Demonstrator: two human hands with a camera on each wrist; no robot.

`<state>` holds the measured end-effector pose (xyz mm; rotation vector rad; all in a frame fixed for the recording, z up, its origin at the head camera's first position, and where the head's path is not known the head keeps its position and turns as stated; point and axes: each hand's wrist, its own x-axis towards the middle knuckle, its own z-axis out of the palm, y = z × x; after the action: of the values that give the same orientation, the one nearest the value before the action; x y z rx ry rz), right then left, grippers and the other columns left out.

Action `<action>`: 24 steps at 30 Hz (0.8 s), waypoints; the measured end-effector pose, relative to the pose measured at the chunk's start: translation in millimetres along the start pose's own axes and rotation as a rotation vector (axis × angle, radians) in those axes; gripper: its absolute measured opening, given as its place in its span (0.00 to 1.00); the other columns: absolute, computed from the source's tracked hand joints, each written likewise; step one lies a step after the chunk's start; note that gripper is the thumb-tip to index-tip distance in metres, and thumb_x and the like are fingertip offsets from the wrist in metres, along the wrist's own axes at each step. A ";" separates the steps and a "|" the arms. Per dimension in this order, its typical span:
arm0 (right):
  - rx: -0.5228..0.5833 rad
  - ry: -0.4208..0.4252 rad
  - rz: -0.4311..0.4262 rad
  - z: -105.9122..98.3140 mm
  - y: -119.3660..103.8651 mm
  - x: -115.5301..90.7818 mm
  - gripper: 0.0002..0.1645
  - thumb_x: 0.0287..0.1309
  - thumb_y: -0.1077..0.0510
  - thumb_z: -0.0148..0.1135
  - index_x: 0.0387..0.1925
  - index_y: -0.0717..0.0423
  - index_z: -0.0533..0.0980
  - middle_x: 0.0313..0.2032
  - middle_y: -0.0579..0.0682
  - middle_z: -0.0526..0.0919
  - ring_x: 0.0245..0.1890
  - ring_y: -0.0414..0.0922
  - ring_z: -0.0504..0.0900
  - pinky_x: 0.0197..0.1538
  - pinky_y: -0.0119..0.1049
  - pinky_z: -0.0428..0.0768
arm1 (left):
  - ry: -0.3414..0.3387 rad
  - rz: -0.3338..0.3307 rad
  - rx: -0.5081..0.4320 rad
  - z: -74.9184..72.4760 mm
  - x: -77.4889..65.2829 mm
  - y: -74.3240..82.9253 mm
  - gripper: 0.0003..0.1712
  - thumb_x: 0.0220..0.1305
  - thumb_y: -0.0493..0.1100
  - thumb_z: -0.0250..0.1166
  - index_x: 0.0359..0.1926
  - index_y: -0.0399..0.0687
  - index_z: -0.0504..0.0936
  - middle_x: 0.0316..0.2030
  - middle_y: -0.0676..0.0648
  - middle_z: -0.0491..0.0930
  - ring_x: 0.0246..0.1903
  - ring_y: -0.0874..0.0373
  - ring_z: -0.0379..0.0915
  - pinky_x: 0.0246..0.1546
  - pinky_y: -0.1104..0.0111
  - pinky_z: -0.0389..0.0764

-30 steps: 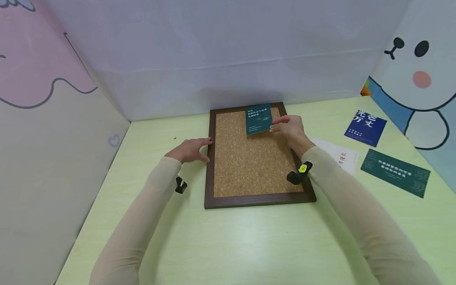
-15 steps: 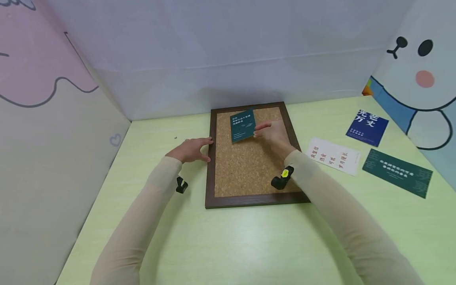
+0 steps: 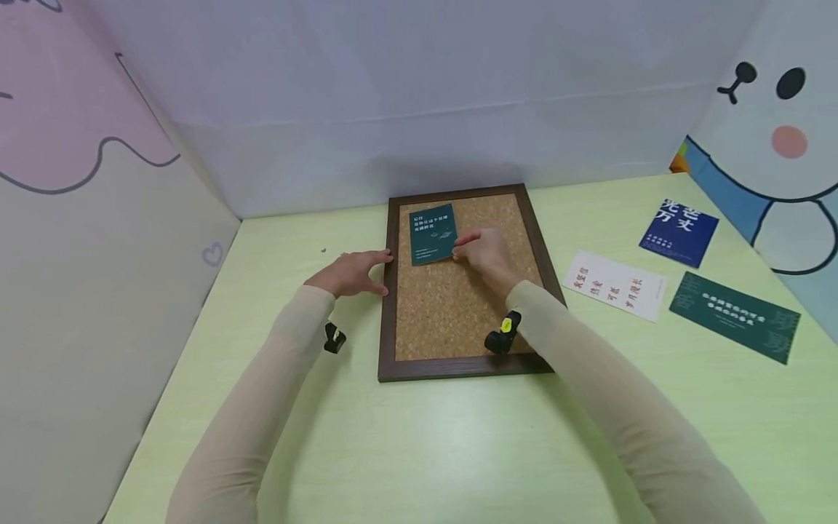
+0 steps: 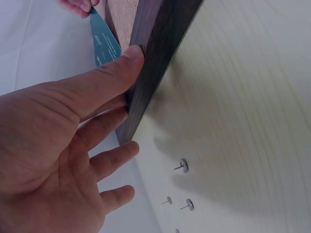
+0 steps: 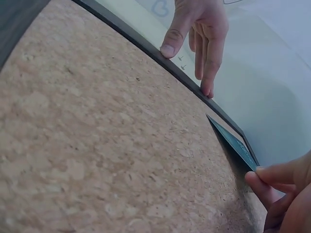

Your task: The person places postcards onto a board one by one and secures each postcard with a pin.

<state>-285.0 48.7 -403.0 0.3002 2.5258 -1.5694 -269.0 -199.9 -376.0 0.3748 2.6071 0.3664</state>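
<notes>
My right hand (image 3: 487, 256) pinches the right edge of a dark green card (image 3: 432, 233) with white print, over the upper left of a framed corkboard (image 3: 452, 313). In the right wrist view the card (image 5: 235, 145) tilts, its held side raised above the cork. My left hand (image 3: 347, 274) touches the board's left side with its fingers extended. The left wrist view shows the thumb (image 4: 112, 73) against the dark wooden frame (image 4: 155, 68), the other fingers spread beside it. Several thumbtacks (image 4: 183, 166) stand point-up on the table near this hand.
Right of the board lie a white card (image 3: 615, 285) with red characters, a blue card (image 3: 679, 233) and a wider green card (image 3: 735, 316). A pale wall covering (image 3: 360, 94) rises behind the table (image 3: 419, 451).
My right hand has carried the green card left and slightly down to the board's upper left, and lowered it closer to the cork. My left hand stays at the frame.
</notes>
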 end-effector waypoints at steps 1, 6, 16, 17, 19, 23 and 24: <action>-0.016 0.005 0.000 0.6 -0.5 -0.4 0.07 0.59 0.59 0.67 0.39 0.53 0.85 0.46 0.51 0.84 0.49 0.49 0.77 0.60 0.50 0.70 | 0.001 0.004 0.004 0.0 -0.1 0.0 0.45 0.62 0.47 0.69 0.75 0.51 0.57 0.77 0.49 0.49 0.76 0.46 0.44 0.71 0.41 0.36; -0.078 0.000 -0.012 2.1 -0.8 -1.7 0.05 0.59 0.57 0.68 0.37 0.52 0.85 0.44 0.50 0.84 0.48 0.49 0.76 0.57 0.50 0.72 | 0.000 0.013 0.015 1.4 1.0 -0.6 0.45 0.62 0.47 0.69 0.75 0.51 0.57 0.77 0.50 0.49 0.76 0.47 0.44 0.72 0.41 0.39; -0.189 -0.006 -0.075 9.1 4.3 2.7 0.05 0.60 0.54 0.66 0.36 0.50 0.85 0.37 0.48 0.86 0.42 0.46 0.78 0.42 0.40 0.72 | -0.002 0.015 0.014 6.3 3.1 -3.3 0.45 0.62 0.48 0.69 0.75 0.52 0.57 0.77 0.51 0.49 0.76 0.47 0.44 0.72 0.46 0.49; -0.190 -0.012 -0.079 9.6 4.7 2.8 0.05 0.61 0.54 0.66 0.36 0.50 0.84 0.36 0.48 0.86 0.41 0.46 0.79 0.41 0.39 0.71 | -0.002 0.013 0.013 6.8 3.3 -3.6 0.45 0.62 0.48 0.69 0.75 0.52 0.57 0.77 0.51 0.49 0.76 0.47 0.44 0.72 0.47 0.51; -0.193 -0.020 -0.087 10.7 5.3 2.8 0.06 0.61 0.55 0.65 0.37 0.50 0.84 0.35 0.49 0.86 0.41 0.46 0.79 0.40 0.38 0.70 | -0.003 0.008 0.010 7.9 4.0 -3.9 0.45 0.62 0.48 0.69 0.75 0.53 0.57 0.77 0.51 0.48 0.76 0.46 0.44 0.71 0.47 0.53; -0.205 -0.022 -0.099 12.7 6.6 3.2 0.06 0.61 0.54 0.65 0.37 0.51 0.84 0.35 0.49 0.86 0.39 0.47 0.78 0.39 0.38 0.70 | -0.001 0.009 0.003 9.5 6.0 -4.2 0.45 0.62 0.48 0.69 0.75 0.53 0.56 0.77 0.50 0.48 0.76 0.46 0.44 0.72 0.45 0.47; -0.210 -0.021 -0.099 13.1 6.9 3.5 0.06 0.61 0.54 0.65 0.38 0.51 0.84 0.35 0.49 0.86 0.39 0.47 0.78 0.38 0.38 0.69 | 0.000 0.010 0.000 9.9 6.5 -4.2 0.45 0.62 0.48 0.69 0.75 0.52 0.56 0.77 0.50 0.48 0.76 0.46 0.44 0.72 0.44 0.44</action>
<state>-286.3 40.3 -415.6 0.1329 2.6968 -1.3139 -270.5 -199.8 -388.5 0.3879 2.6060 0.3695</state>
